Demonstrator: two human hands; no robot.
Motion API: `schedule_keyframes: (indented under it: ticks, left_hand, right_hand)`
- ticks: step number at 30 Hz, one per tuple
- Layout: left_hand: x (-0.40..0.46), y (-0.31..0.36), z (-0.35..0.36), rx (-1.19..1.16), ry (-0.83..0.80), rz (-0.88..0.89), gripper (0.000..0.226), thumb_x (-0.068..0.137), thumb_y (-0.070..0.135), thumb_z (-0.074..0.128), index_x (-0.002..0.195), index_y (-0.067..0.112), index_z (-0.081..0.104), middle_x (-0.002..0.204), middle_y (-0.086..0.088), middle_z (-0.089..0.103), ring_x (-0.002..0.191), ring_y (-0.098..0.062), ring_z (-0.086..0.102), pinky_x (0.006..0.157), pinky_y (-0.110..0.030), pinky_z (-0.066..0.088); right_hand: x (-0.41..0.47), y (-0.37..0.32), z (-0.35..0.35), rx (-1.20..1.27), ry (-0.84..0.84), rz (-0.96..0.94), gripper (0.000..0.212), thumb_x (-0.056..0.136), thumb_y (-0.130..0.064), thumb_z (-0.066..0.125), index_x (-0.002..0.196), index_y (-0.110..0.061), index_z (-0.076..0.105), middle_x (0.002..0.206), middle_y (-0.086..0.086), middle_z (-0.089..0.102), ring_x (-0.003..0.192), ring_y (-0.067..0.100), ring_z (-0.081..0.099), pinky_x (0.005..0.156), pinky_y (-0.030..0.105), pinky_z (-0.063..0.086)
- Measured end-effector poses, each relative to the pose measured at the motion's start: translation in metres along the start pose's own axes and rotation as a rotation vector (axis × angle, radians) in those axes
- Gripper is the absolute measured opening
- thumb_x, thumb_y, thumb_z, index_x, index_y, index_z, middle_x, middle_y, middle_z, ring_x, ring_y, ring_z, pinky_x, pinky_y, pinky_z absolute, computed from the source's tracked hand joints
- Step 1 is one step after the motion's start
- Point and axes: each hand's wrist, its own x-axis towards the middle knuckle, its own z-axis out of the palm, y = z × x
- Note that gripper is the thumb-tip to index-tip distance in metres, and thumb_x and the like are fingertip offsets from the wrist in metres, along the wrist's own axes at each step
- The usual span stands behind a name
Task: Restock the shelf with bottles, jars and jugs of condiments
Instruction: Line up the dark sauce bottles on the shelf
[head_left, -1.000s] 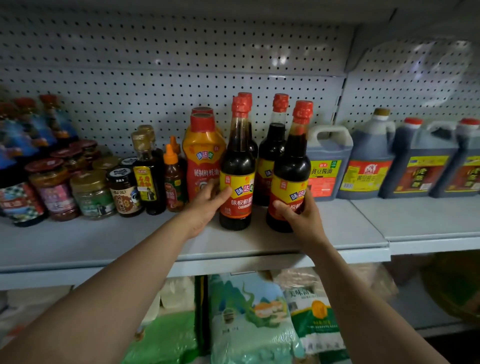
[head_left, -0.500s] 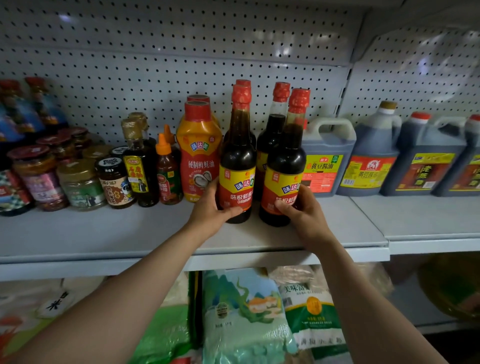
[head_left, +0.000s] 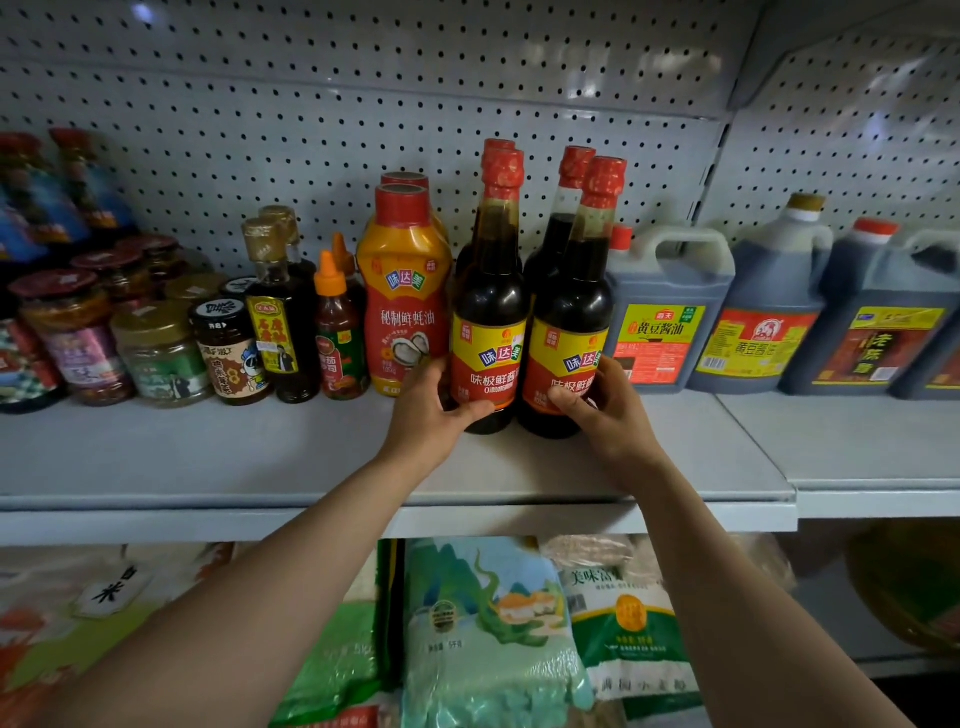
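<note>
Two dark soy sauce bottles with red caps and yellow-red labels stand side by side on the grey shelf (head_left: 208, 457). My left hand (head_left: 428, 410) grips the base of the left bottle (head_left: 488, 312), thumb across its label. My right hand (head_left: 605, 410) grips the base of the right bottle (head_left: 571, 312) the same way. Two more bottles of the same kind stand directly behind them. Both front bottles are upright and rest on the shelf.
An orange oyster sauce bottle (head_left: 405, 291) stands just left of my left hand, with small bottles and jars (head_left: 156, 353) further left. Dark jugs (head_left: 670, 312) line the shelf to the right. Bags of rice (head_left: 483, 623) fill the lower shelf.
Both hands have slid the two front bottles back toward the rear pair and closer together. My left hand has closed more firmly around its bottle.
</note>
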Motion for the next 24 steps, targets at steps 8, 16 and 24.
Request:
schedule_keyframes:
  ticks: [8, 16, 24]
  left_hand:
    - [0.009, 0.001, 0.017, -0.045, 0.169, -0.063, 0.055, 0.075, 0.03, 0.086, 0.116, 0.02, 0.052, 0.116, 0.002, 0.068, 0.103, -0.015, 0.066, 0.089, -0.038, 0.057]
    - [0.011, -0.001, 0.025, 0.144, 0.307, -0.025, 0.052, 0.071, 0.043, 0.086, 0.108, 0.021, 0.056, 0.12, -0.004, 0.054, 0.109, -0.024, 0.056, 0.088, -0.041, 0.055]
    - [0.015, -0.003, 0.026, 0.095, 0.294, -0.098, 0.051, 0.07, 0.043, 0.087, 0.096, 0.018, 0.051, 0.095, 0.0, 0.066, 0.084, -0.02, 0.065, 0.071, -0.037, 0.056]
  right_hand:
    - [0.014, -0.001, 0.008, -0.124, 0.061, -0.062, 0.051, 0.086, -0.032, 0.077, 0.132, -0.019, 0.059, 0.119, -0.006, 0.071, 0.106, 0.001, 0.066, 0.093, 0.025, 0.054]
    - [0.017, 0.003, 0.014, -0.251, 0.271, -0.068, 0.062, 0.075, -0.035, 0.087, 0.122, -0.014, 0.052, 0.109, -0.009, 0.063, 0.093, -0.003, 0.062, 0.075, 0.01, 0.049]
    - [0.021, 0.004, 0.016, -0.325, 0.34, 0.012, 0.057, 0.07, -0.04, 0.089, 0.107, -0.016, 0.053, 0.091, -0.01, 0.063, 0.079, -0.002, 0.059, 0.058, 0.007, 0.042]
